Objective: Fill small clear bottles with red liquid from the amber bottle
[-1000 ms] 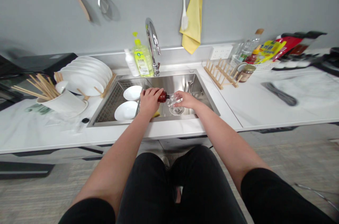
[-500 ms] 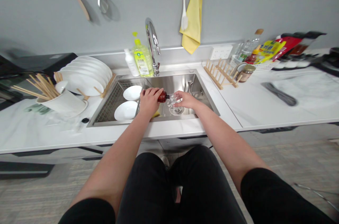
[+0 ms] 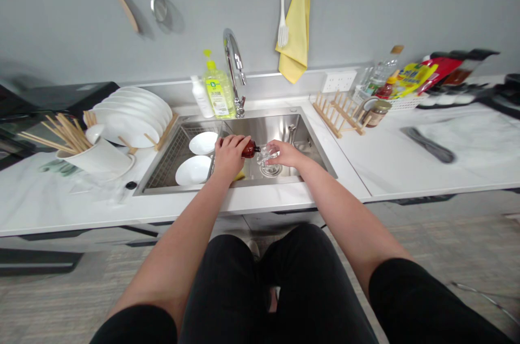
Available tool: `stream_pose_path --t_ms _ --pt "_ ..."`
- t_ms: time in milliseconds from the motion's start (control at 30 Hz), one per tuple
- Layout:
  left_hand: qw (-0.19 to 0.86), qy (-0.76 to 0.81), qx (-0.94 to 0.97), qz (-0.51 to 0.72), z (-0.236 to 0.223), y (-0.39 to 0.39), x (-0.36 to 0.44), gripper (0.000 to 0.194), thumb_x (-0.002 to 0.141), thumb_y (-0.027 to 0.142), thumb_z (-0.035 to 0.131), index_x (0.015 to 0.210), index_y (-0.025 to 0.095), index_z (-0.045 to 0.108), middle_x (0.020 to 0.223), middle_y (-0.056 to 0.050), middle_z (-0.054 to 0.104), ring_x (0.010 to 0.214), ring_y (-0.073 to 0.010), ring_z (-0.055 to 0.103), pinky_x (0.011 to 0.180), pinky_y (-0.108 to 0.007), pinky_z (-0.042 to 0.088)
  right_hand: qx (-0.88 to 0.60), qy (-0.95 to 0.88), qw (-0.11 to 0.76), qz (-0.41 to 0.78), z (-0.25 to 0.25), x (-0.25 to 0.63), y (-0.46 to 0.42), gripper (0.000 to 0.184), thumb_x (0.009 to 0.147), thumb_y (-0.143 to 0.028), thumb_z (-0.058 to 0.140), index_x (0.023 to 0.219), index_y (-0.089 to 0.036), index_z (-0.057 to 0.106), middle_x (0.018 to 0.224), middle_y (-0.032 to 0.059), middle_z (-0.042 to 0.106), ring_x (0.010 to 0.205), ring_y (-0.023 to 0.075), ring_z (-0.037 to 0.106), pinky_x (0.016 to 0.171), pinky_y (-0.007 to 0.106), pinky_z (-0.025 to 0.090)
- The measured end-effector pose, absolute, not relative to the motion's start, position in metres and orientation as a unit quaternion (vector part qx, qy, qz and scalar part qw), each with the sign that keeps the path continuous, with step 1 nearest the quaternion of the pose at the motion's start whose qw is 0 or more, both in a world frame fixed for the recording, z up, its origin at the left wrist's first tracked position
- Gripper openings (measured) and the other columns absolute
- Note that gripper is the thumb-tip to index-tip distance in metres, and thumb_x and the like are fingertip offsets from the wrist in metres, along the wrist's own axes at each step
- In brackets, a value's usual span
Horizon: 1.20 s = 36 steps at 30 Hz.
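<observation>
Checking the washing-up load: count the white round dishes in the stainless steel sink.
2: one white round dish at the back of the stainless steel sink, another white round dish nearer the front, by the left hand. More may be hidden.

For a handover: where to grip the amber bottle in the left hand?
Take the amber bottle around its wide body, from above, where the left hand wraps it. It lies nearly level, its narrow neck pointing at the clear glass in the right hand, so keep that end free.
</observation>
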<state>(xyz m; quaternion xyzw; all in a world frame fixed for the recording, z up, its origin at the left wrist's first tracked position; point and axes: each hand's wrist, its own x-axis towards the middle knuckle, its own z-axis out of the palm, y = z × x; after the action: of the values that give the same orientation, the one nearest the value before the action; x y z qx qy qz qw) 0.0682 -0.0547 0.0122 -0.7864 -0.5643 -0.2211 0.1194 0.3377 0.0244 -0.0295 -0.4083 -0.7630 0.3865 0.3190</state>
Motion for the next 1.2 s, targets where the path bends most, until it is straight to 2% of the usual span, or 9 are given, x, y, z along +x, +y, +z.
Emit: stream_pose_path --t_ms 1200 --pt "0.118 -0.567 -0.786 -0.217 0.0143 -0.056 0.0693 0.066 0.101 0.016 0.056 0.164 0.033 0.065 0.162 -0.01 0.071 0.153 -0.0374 0.056 0.134 -0.065 0.028 -0.42 -0.76 0.316 0.382 -0.0247 0.3381 0.0205 0.066 0.063 -0.036 0.107 0.12 -0.023 0.076 0.114 0.006 0.083 0.107 0.0273 0.08 0.103 0.043 0.063"
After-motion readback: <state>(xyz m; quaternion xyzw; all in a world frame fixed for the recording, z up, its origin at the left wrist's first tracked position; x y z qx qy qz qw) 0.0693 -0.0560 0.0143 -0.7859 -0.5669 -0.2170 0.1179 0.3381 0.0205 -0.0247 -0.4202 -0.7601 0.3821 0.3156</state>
